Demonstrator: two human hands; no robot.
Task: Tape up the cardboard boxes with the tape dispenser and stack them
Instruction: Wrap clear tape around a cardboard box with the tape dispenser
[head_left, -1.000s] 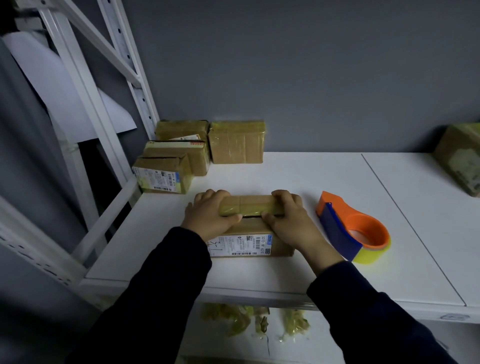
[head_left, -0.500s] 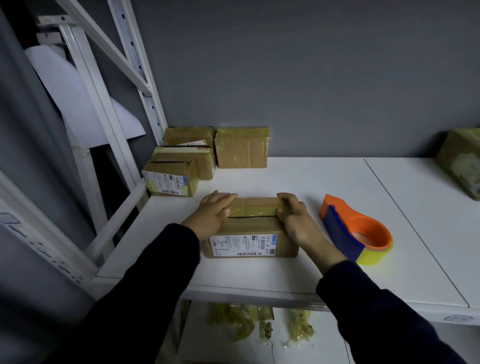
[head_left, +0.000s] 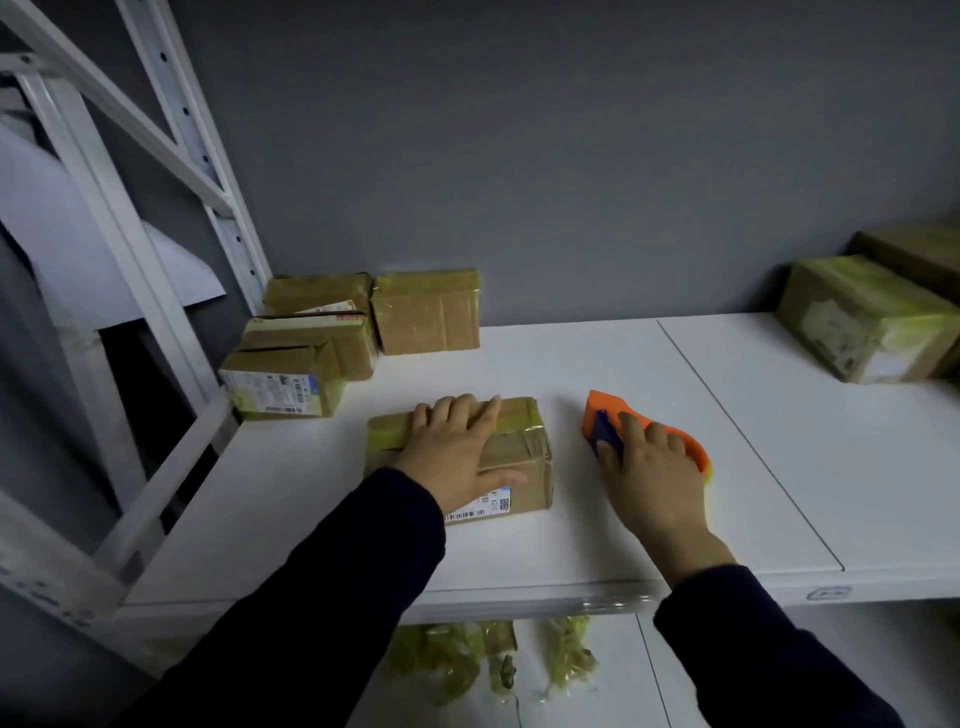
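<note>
On the white shelf (head_left: 597, 358), the left hand (head_left: 457, 457) presses flat, fingers straight, on the cardboard box (head_left: 524, 460) near the front edge, while just beside it the right hand (head_left: 649, 470) curls its fingers over the orange-and-blue tape dispenser (head_left: 605, 410), grasping it.

Tape dispenser (head_left: 605, 406) right of box (head_left: 521, 458)

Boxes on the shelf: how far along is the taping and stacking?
Done: boxes that look taped sit piled at the back left. In hand: the left hand lies flat on the front box, which shows some tape, while the right hand lies on the tape dispenser. Left: finish taping that box and stack it.
</note>
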